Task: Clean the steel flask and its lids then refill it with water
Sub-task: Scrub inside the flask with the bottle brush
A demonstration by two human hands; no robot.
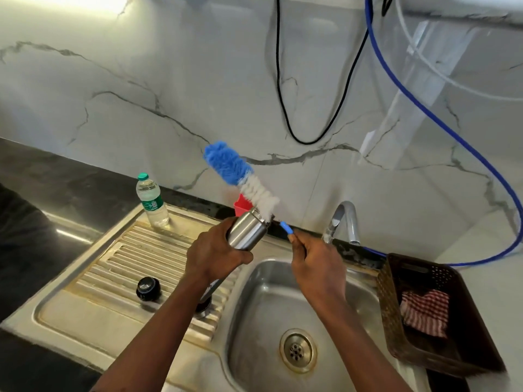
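1. Hands first: the left hand (218, 256) is wrapped tight around a shiny cylindrical steel flask (247, 230). It holds the flask in the air over the spot where the ribbed steel drainboard (113, 264) meets the sink bowl (254, 306). The mouth is tilted up and away toward the wall.
2. The right hand (317, 264) pinches the thin blue handle end of a long bottle brush (240, 179) with blue and white bristles, up over the back edge of the bowl.
3. The bristle head sticks up and left from the flask mouth, white part right at the rim and blue part above it. Honestly can't tell if any of it is inside the flask.
4. A round black lid (148, 288) sits on the drainboard toward its front edge, well apart from the flask.
5. There's another dark piece (203, 305) at the drainboard's right edge, mostly hidden under the left forearm, so no idea what it is.
6. A clear plastic water bottle (151, 202) with a green cap stands upright at the drainboard's back edge.
7. A small red container (242, 205) peeks out behind the flask at the back edge.
8. The curved chrome tap (342, 222) is at the bowl's back edge, just beside the right hand.
9. A brown plastic basket (396, 292) sits at the sink's right edge with a red-and-white checked cloth (424, 312) in it.
10. A blue hose (452, 131) and a black cable (283, 80) hang against the white marble wall (141, 94).
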